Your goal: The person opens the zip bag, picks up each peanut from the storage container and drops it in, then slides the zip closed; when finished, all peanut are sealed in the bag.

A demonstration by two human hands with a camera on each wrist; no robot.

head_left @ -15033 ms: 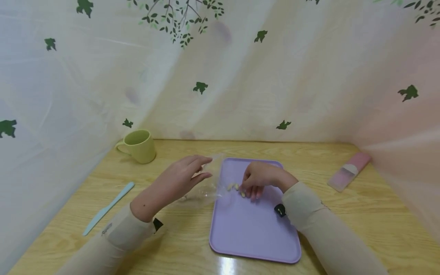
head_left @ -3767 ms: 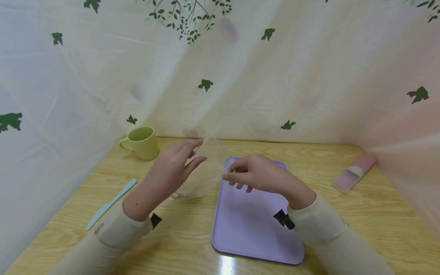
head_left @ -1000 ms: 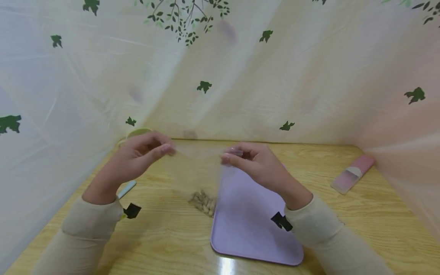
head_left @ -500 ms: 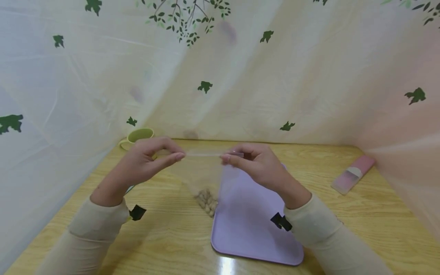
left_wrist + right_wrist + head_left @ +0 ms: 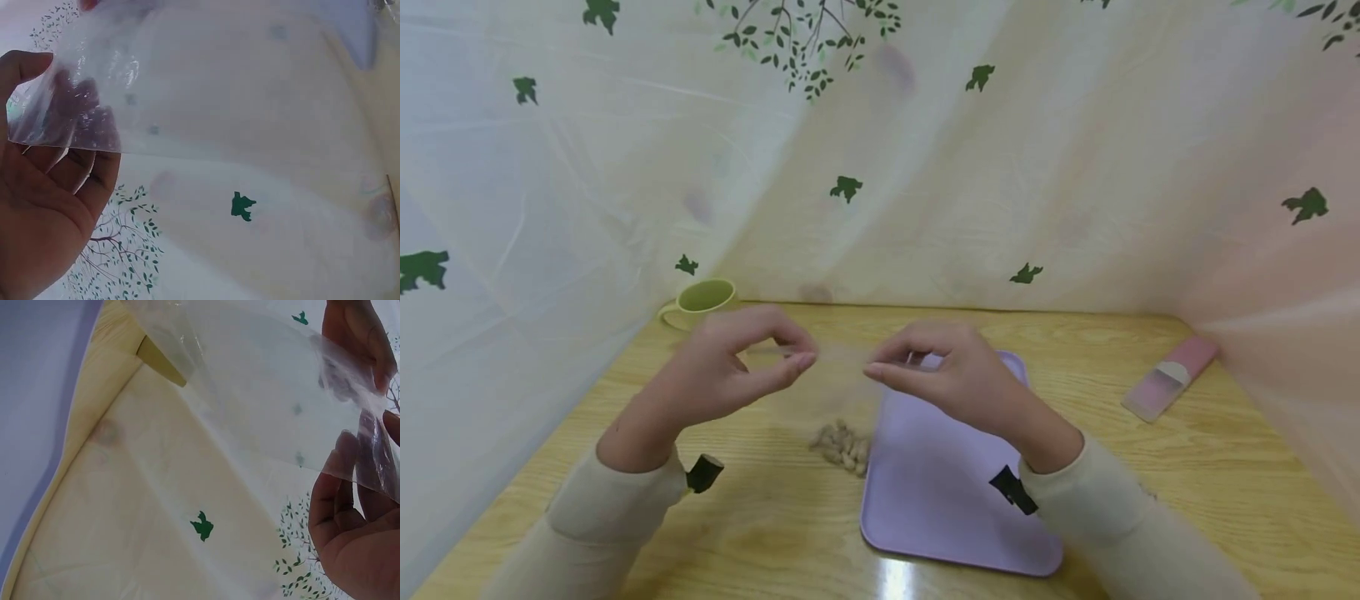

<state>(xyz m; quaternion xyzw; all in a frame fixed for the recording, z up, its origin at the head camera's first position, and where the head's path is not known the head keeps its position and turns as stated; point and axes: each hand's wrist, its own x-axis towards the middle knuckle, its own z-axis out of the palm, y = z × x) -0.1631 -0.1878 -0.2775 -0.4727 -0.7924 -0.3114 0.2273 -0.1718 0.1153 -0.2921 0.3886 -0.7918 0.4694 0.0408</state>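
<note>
Both hands hold a clear plastic bag (image 5: 841, 379) by its top edge, above the table. The left hand (image 5: 722, 367) pinches the left end of that edge; the right hand (image 5: 958, 379) pinches the right end. Small beige pieces (image 5: 844, 447) that look like nuts are heaped at the bottom of the bag, beside the left rim of a lilac tray (image 5: 955, 517). From the left wrist, the see-through bag (image 5: 206, 81) stretches away from the thumb and fingers. In the right wrist view, the bag (image 5: 250, 381) runs between both hands.
Behind the left hand stands a green mug (image 5: 703, 297), partly covered. A pink, partly see-through flat packet (image 5: 1172, 379) lies at the right. Beyond the wooden table (image 5: 760, 517) hangs a pale curtain (image 5: 925, 208) with leaf prints.
Over the last half second both hands have come down slightly and closer together. Fifteen seconds ago the right hand was at several pale pieces on the tray; these no longer lie there.
</note>
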